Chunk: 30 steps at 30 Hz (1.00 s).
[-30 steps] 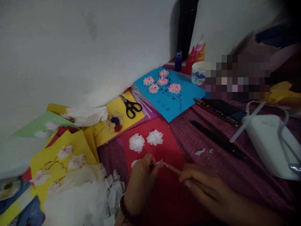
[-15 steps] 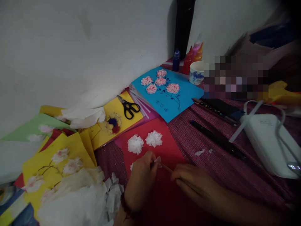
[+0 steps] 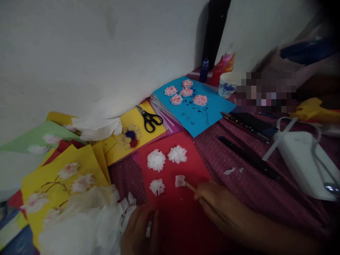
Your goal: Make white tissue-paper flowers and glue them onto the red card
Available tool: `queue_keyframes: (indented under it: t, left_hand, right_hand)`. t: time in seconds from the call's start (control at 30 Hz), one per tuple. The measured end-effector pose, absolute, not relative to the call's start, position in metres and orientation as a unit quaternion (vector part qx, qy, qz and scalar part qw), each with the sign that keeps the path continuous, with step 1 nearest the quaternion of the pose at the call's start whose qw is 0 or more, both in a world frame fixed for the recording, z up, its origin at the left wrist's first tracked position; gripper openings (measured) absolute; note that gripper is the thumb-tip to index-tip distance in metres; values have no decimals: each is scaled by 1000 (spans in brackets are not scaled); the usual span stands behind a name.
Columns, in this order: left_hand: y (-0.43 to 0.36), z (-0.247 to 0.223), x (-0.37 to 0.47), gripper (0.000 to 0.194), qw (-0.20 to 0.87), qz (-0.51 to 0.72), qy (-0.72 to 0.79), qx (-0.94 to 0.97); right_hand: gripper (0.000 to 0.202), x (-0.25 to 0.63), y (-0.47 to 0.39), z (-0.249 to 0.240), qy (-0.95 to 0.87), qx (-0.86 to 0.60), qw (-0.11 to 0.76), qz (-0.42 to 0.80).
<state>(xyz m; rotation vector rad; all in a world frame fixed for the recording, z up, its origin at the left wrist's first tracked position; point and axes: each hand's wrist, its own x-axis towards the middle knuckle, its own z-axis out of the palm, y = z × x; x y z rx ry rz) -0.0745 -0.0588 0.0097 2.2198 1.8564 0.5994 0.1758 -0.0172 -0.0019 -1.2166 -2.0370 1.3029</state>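
Note:
My right hand [image 3: 217,202] is closed round a thin wooden stick [image 3: 190,186]. A small square of white tissue paper [image 3: 180,181] is at the stick's tip, against a red sheet of paper [image 3: 170,209]. Three white tissue flowers are on that sheet: a left one [image 3: 156,160], a right one [image 3: 177,154] and a smaller one [image 3: 157,187] below. Low in view, my left hand [image 3: 139,226] is beside loose tissue pieces [image 3: 129,205], with a small white tissue piece [image 3: 148,229] between its fingers. Part of this hand is dark.
Black scissors [image 3: 150,120] lie on yellow paper behind. A blue sheet [image 3: 212,106] bears pink-and-white flowers. Paint bottles [image 3: 204,71] and a cup [image 3: 227,85] stand at the back. Pens [image 3: 247,156] and a white device [image 3: 305,163] with a cable lie right; a tissue heap [image 3: 82,223] lies left.
My left hand has let go of the tissue at the stick's tip and moved down and left to the loose pieces. The smaller flower is now uncovered. My right hand has barely moved.

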Motion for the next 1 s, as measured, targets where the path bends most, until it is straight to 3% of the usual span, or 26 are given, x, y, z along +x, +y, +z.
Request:
queue_keyframes:
  t: [0.13, 0.33, 0.5, 0.57, 0.77, 0.87, 1.0]
  left_hand:
    - [-83, -14, -90, 16, 120, 151, 529, 826]
    - [-94, 26, -101, 16, 164, 224, 718, 638]
    - [-108, 36, -101, 13, 215, 207, 746, 595]
    - [-115, 31, -93, 14, 196, 186, 737, 619]
    - [-121, 19, -68, 45, 83, 82, 703, 701]
    - [-118, 15, -71, 31, 58, 117, 707, 695]
    - [-116, 22, -78, 15, 73, 259, 742, 613]
  right_hand:
    - [18, 175, -19, -5, -737, -454, 231, 444]
    - [19, 200, -30, 5, -643, -510, 269, 504]
    - [29, 213, -41, -10, -587, -527, 256, 559]
    - [29, 210, -45, -12, -597, -500, 245, 577]
    - [23, 196, -48, -7, -654, -432, 206, 585]
    - [22, 194, -50, -10, -663, -427, 196, 583]
    - [23, 194, -51, -16, -665, -417, 188, 591]
